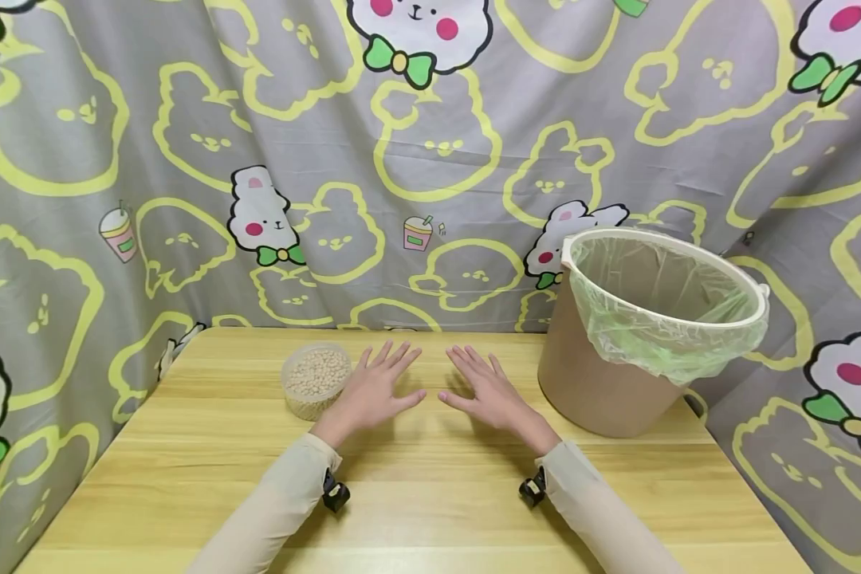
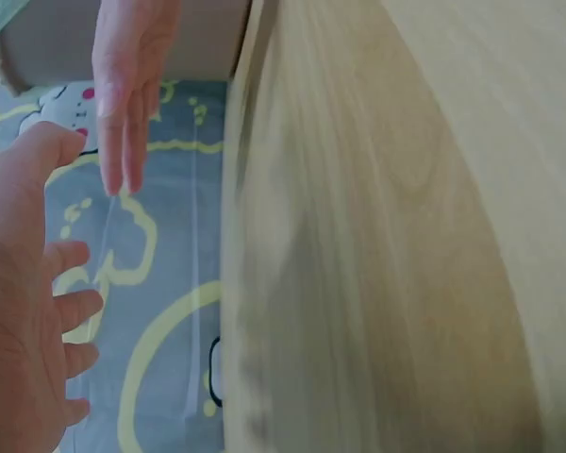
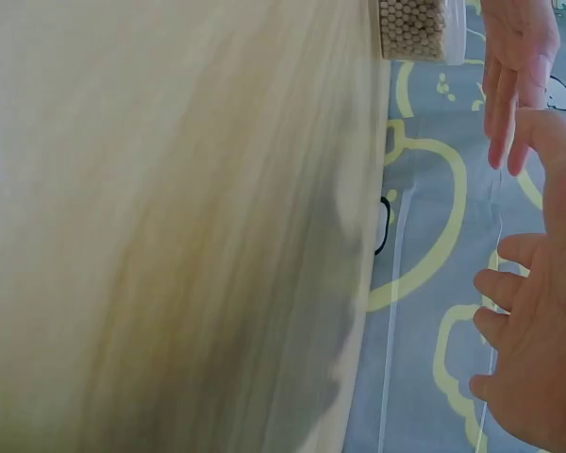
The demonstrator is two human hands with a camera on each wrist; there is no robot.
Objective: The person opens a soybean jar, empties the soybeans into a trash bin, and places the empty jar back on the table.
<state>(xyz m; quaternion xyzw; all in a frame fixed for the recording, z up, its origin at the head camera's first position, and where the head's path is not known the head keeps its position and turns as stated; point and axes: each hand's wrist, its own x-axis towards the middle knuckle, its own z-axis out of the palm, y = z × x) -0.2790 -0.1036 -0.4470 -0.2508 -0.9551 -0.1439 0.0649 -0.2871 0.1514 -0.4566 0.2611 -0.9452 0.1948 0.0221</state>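
Observation:
Above the middle of the table, my left hand [image 1: 378,391] is held out with its fingers spread and nothing in it. Just to its left stands a clear round tub [image 1: 294,403] filled with small pale beige balls [image 1: 319,372]. My right hand [image 1: 489,391] mirrors the left across a small gap, fingers straight and holding nothing. In the right wrist view, the tub's beads [image 3: 413,28] show through its wall beyond the left hand [image 3: 519,66]. From the left wrist, the right hand [image 2: 134,85] appears with its fingers pointing down the frame.
A tall brown bin [image 1: 603,383] with a cream rim and a pale green liner bag [image 1: 638,339] stands on the table's right side. Behind the wooden table [image 1: 430,510] hangs a grey curtain [image 1: 445,215] with cartoon prints. Each wrist wears a small black camera [image 1: 336,493].

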